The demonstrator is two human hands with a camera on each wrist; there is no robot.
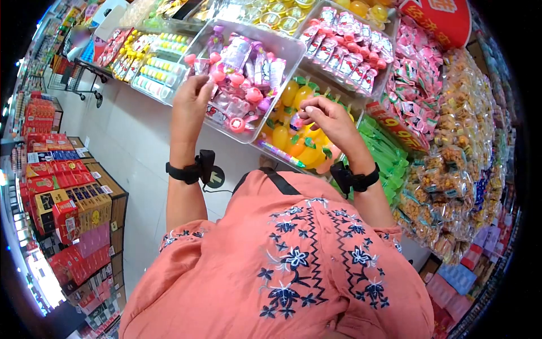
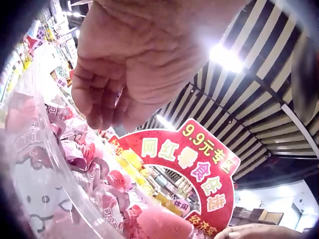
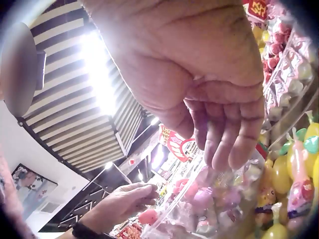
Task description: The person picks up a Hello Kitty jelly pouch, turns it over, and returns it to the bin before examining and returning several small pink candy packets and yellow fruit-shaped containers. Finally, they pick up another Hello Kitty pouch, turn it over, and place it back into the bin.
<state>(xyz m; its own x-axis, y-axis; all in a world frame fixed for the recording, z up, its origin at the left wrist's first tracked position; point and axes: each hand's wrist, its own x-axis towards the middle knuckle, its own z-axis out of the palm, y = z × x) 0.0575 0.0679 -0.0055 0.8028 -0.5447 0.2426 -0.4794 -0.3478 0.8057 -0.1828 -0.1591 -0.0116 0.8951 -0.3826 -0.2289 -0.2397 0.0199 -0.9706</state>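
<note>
In the head view, my left hand [image 1: 191, 107] hovers over the left edge of a clear plastic bin [image 1: 285, 53] of pink and purple packaged candies [image 1: 240, 85]. Its fingers are loosely bent, and nothing shows in them in the left wrist view. My right hand [image 1: 334, 123] hangs over the neighbouring bin of yellow mango-shaped containers [image 1: 310, 155] with green leaves. The right wrist view shows its fingers [image 3: 227, 144] loosely bent with nothing between them. A small pink and purple pouch [image 3: 301, 193] lies among the yellow containers. A rainbow-coloured stick [image 1: 282, 154] rests along the front of that bin.
Behind are bins of pink-capped pouches [image 1: 344, 53] and yellow cups [image 1: 282, 17]. Green packages [image 1: 381, 155] and bagged snacks [image 1: 451, 175] stand to the right, under a red sign [image 1: 443, 20]. Shelves of red boxes [image 1: 51, 181] and a cart [image 1: 70, 79] stand left across the aisle.
</note>
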